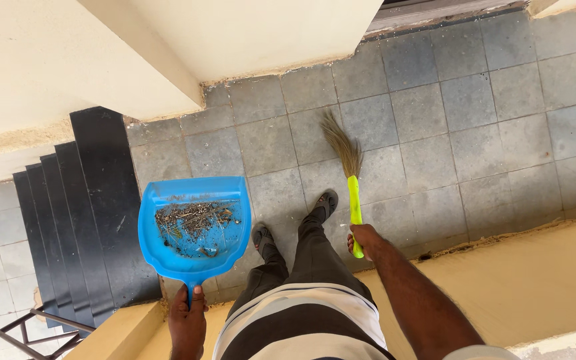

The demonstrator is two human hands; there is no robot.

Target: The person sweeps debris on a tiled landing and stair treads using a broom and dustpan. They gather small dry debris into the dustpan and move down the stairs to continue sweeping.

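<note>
Already gathered: dry litter in blue dustpan, left hand fingers gripping its handle; right hand clasping broom; tiled floor largely swept, pan unemptied.

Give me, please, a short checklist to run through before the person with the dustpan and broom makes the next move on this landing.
1. Left hand grips the handle of the blue dustpan: ok.
2. Dustpan held about level, with the debris of twigs and dust lying inside it: ok.
3. Right hand closed on the green handle of the broom: ok.
4. Broom bristles pointing away from the feet, over the grey tiled floor: ok.
5. Both sandals on the tiles, away from the black stairs: ok.
6. Whether dirt remains on the tiles: cannot tell.
</note>
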